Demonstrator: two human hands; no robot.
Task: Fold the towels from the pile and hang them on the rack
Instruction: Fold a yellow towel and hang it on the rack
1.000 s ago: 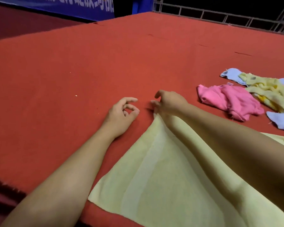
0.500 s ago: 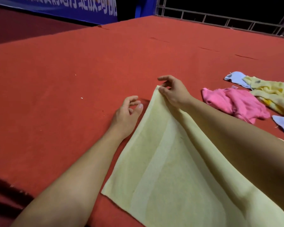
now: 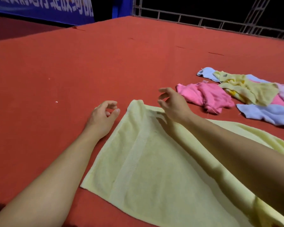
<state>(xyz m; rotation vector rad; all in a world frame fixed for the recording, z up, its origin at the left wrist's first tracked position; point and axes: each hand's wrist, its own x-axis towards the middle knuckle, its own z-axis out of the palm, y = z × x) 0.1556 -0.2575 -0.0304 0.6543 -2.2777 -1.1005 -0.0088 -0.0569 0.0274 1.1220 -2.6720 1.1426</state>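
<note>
Yellow towel [image 3: 154, 169], spread flat on the red desk [image 3: 72, 71] between both loosely curled, empty hands (left hand [image 3: 102, 117], right hand [image 3: 172, 104]), looks light, soft and limp, best pinched at its corners.

The red table [image 3: 72, 71] has lots of open room to the left and at the far side. The yellow towel [image 3: 154, 169] lies flat in the near middle. A pile of towels [image 3: 236, 94] blocks the right side, near the right hand [image 3: 172, 104]. A metal railing [image 3: 203, 20] stands behind the far edge.
</note>
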